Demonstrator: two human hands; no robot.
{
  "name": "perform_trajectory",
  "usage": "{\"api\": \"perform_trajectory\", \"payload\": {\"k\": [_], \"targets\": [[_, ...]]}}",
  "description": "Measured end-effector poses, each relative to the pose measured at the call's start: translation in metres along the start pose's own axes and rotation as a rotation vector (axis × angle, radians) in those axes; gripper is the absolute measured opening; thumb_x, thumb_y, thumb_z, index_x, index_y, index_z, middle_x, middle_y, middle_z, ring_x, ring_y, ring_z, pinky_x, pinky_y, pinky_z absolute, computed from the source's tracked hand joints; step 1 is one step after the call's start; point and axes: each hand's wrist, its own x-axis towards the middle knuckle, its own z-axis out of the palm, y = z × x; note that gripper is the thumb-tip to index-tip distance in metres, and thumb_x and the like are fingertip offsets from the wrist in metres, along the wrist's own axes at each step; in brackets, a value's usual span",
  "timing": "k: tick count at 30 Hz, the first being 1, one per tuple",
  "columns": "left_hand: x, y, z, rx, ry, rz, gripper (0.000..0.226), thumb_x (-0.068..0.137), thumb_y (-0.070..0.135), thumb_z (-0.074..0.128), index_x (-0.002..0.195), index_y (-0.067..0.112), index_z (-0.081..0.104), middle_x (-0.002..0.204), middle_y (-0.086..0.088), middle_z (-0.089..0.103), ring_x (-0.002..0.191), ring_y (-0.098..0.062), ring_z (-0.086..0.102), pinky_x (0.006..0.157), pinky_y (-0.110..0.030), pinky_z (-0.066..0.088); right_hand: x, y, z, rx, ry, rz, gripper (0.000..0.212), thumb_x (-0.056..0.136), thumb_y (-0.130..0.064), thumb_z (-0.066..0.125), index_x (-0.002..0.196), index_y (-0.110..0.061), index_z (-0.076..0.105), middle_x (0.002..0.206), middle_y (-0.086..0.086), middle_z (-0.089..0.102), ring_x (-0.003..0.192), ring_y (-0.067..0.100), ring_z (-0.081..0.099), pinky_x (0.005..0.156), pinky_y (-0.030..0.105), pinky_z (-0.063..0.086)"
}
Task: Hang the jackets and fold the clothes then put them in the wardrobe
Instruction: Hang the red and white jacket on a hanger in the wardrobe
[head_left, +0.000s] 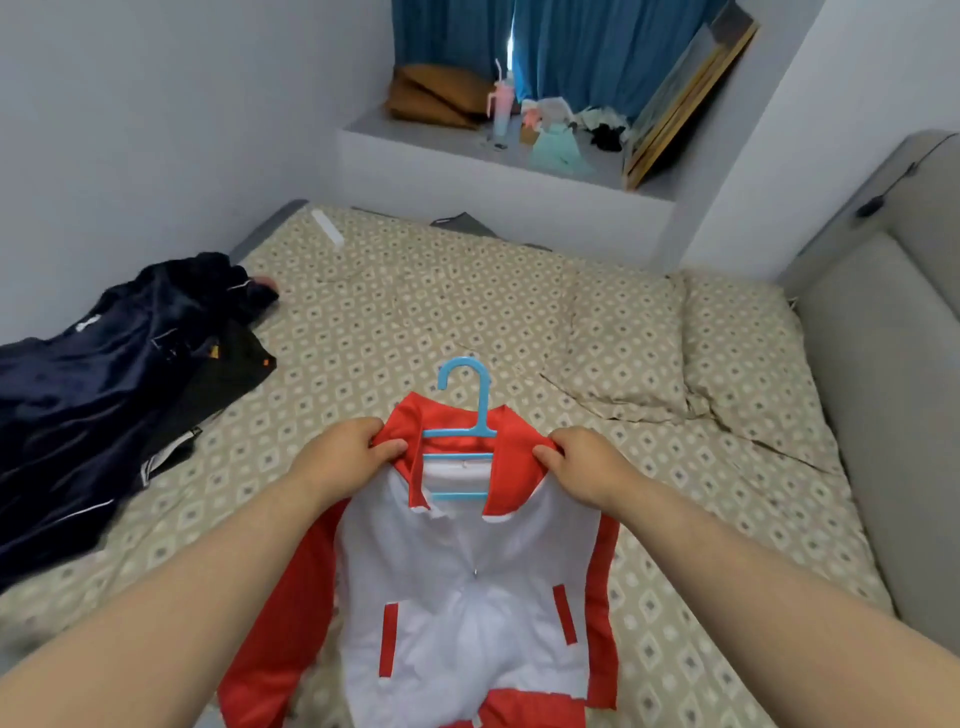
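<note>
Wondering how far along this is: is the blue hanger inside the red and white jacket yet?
Inside. The blue hanger sits within the jacket collar, hook poking above; left hand and right hand grip it.

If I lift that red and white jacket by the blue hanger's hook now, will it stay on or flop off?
Probably floppy: the red and white jacket lies rumpled, bunched at its front. The blue hanger looks narrow inside the collar, so shoulders may sag or slip. The zip seems closed below the collar, which should help hold it on.
</note>
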Motion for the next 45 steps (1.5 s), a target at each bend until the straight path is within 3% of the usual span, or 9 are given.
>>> {"api": "perform_trajectory", "payload": {"k": [4, 10, 13, 16, 20, 25, 30, 38, 45], "targets": [[0.054, -0.027, 0.029, -0.036, -0.023, -0.074, 0.032, 0.093, 0.047, 0.060, 0.079, 0.019, 0.061, 0.081, -0.002, 0.066, 0.085, -0.027, 0.062, 0.073, -0.038, 0.047, 0.060, 0.010, 0.026, -0.019, -0.065, 0.037, 0.038, 0.102, -0.034, 0.050, 0.068, -0.018, 0.044, 0.089, 0.013, 0.063, 0.087, 0.032, 0.059, 0.070, 0.034, 0.037], [0.104, -0.082, 0.073, -0.011, 0.004, -0.170, 0.033, 0.096, 0.048, 0.054, 0.075, 0.023, 0.050, 0.076, 0.005, 0.060, 0.084, -0.026, 0.062, 0.069, -0.035, 0.043, 0.150, 0.019, 0.074, -0.195, -0.087, -0.030, 0.031, 0.102, -0.035, 0.047, 0.087, -0.012, 0.060, 0.101, 0.013, 0.065, 0.097, 0.034, 0.059, 0.077, 0.036, 0.040], [0.135, -0.118, 0.098, -0.005, 0.047, -0.194, 0.031, 0.097, 0.046, 0.053, 0.076, 0.023, 0.049, 0.076, 0.005, 0.058, 0.082, -0.024, 0.062, 0.068, -0.034, 0.040, 0.202, 0.020, 0.111, -0.264, -0.057, -0.073, 0.026, 0.103, -0.038, 0.043, 0.085, -0.021, 0.051, 0.102, 0.007, 0.065, 0.097, 0.030, 0.059, 0.082, 0.036, 0.042], [0.168, -0.159, 0.124, -0.021, 0.075, -0.211, 0.030, 0.097, 0.039, 0.055, 0.079, 0.015, 0.053, 0.079, -0.002, 0.061, 0.081, -0.027, 0.060, 0.070, -0.036, 0.042, 0.253, 0.027, 0.157, -0.181, -0.083, -0.101, 0.027, 0.104, -0.035, 0.041, 0.083, -0.018, 0.043, 0.092, 0.006, 0.060, 0.090, 0.030, 0.060, 0.078, 0.036, 0.041], [0.206, -0.222, 0.169, -0.047, 0.152, -0.228, 0.034, 0.095, 0.031, 0.057, 0.069, 0.017, 0.041, 0.068, 0.001, 0.050, 0.071, -0.025, 0.050, 0.063, -0.036, 0.031, 0.318, 0.045, 0.230, -0.142, -0.034, -0.179, 0.028, 0.103, -0.032, 0.045, 0.081, -0.016, 0.043, 0.080, 0.002, 0.049, 0.083, 0.033, 0.056, 0.074, 0.039, 0.039], [0.261, -0.288, 0.229, 0.120, 0.295, -0.195, 0.038, 0.096, 0.037, 0.054, 0.066, 0.022, 0.036, 0.065, 0.004, 0.046, 0.067, -0.024, 0.045, 0.062, -0.035, 0.030, 0.382, 0.067, 0.312, -0.133, 0.101, -0.215, 0.036, 0.100, -0.042, 0.050, 0.077, -0.015, 0.041, 0.076, 0.002, 0.047, 0.075, 0.031, 0.048, 0.070, 0.040, 0.035], [0.306, -0.327, 0.273, 0.217, 0.389, -0.266, 0.048, 0.093, 0.059, 0.044, 0.061, 0.023, 0.038, 0.059, 0.007, 0.047, 0.062, -0.024, 0.049, 0.058, -0.034, 0.033, 0.431, 0.086, 0.368, -0.155, 0.173, -0.255, 0.041, 0.097, -0.046, 0.049, 0.072, -0.015, 0.040, 0.070, 0.004, 0.053, 0.071, 0.035, 0.054, 0.064, 0.039, 0.034], [0.398, -0.369, 0.235, 0.322, 0.562, -0.202, 0.053, 0.091, 0.066, 0.036, 0.061, 0.023, 0.037, 0.064, 0.005, 0.053, 0.066, -0.025, 0.049, 0.060, -0.033, 0.034, 0.528, 0.047, 0.379, -0.103, 0.384, -0.277, 0.043, 0.098, -0.050, 0.047, 0.073, -0.015, 0.038, 0.074, 0.017, 0.061, 0.074, 0.042, 0.057, 0.066, 0.041, 0.033], [0.461, -0.412, 0.233, 0.360, 0.468, -0.335, 0.065, 0.086, 0.075, 0.024, 0.060, 0.021, 0.049, 0.057, 0.007, 0.050, 0.054, -0.018, 0.044, 0.056, -0.032, 0.028, 0.597, 0.020, 0.407, -0.082, 0.391, -0.070, 0.053, 0.098, -0.059, 0.031, 0.063, -0.020, 0.037, 0.063, 0.002, 0.050, 0.068, 0.035, 0.056, 0.067, 0.039, 0.041]]}}
